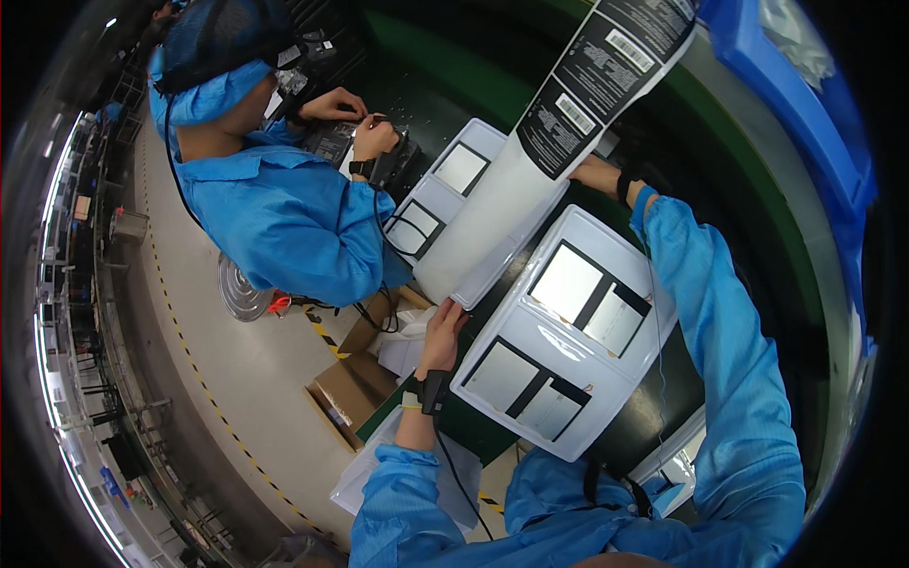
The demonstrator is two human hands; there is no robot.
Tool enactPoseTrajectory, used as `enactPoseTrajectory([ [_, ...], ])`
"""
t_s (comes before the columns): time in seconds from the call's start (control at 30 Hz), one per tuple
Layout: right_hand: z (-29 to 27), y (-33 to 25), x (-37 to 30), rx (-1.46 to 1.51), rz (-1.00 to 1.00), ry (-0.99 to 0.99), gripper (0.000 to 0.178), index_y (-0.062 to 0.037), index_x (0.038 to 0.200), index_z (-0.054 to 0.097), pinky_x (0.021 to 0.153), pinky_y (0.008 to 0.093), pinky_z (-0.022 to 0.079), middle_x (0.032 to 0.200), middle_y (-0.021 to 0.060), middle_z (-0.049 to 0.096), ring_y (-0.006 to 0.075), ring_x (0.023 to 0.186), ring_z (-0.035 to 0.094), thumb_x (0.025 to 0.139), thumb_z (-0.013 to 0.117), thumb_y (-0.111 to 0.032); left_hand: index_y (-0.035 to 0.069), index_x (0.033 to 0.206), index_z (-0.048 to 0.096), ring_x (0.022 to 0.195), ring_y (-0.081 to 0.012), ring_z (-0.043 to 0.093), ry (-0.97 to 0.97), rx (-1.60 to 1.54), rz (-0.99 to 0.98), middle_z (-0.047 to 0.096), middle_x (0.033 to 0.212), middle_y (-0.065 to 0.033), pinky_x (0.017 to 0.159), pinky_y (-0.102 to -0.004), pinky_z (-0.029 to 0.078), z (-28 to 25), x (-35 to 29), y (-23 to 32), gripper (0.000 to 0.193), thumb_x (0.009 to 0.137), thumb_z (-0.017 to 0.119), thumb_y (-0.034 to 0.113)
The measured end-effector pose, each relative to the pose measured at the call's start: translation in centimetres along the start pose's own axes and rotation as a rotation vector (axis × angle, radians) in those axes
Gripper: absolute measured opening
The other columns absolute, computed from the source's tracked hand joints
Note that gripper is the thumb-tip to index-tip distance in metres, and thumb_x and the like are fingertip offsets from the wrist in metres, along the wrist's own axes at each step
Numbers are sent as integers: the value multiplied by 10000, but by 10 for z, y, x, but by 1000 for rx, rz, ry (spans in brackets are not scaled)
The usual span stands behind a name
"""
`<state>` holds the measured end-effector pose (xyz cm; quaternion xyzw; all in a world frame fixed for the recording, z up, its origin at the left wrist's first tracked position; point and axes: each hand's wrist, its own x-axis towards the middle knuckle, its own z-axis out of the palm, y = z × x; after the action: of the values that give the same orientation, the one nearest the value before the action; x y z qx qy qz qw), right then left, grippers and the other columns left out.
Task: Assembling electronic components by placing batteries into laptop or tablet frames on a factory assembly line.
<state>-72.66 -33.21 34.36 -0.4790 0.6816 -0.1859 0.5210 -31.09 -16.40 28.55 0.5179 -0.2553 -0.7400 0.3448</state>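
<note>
My left hand [443, 336] is closed on the near corner of a white plastic tray [516, 257], thumb and fingers pinching its rim. At that tray's far end is my right hand [598, 177], its fingers mostly hidden behind a long white sheet with black printed labels [579, 106]. The sheet slants across the tray and hides much of it. Nearer to me lies another white tray [540, 331], bearing flat silvery rectangular parts with black edges [566, 281]. Similar flat parts [461, 169] show beyond the sheet; whether they lie in the tray I hold, I cannot tell.
A co-worker in blue [275, 218] sits at the left, hands [365, 133] over small dark parts on the bench. Below the bench is an open cardboard box [355, 393]. A blue bin [791, 104] stands at the right. A thin cable hangs beside my right sleeve.
</note>
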Motion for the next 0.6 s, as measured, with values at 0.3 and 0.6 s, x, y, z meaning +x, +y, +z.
enactPoseTrajectory([
  [0.3, 41, 42, 69, -77, -213, -2, 942, 96, 1413, 496, 1093, 368, 426, 1388, 286, 569, 367, 1298, 554, 832, 694, -619, -53, 1468, 434, 1318, -205, 508, -31, -18, -22, 539, 1439, -120, 1140, -353, 371, 5, -4, 14, 506, 1047, 567, 194],
  [0.6, 33, 9, 50, -160, 53, -94, 1084, 72, 1310, 606, 1015, 381, 460, 1348, 244, 595, 338, 1256, 572, 680, 714, -804, -56, 1456, 454, 1333, -211, 516, -139, 25, -154, 547, 1438, -112, 1141, -372, 389, -21, -6, 19, 478, 1051, 555, 178],
])
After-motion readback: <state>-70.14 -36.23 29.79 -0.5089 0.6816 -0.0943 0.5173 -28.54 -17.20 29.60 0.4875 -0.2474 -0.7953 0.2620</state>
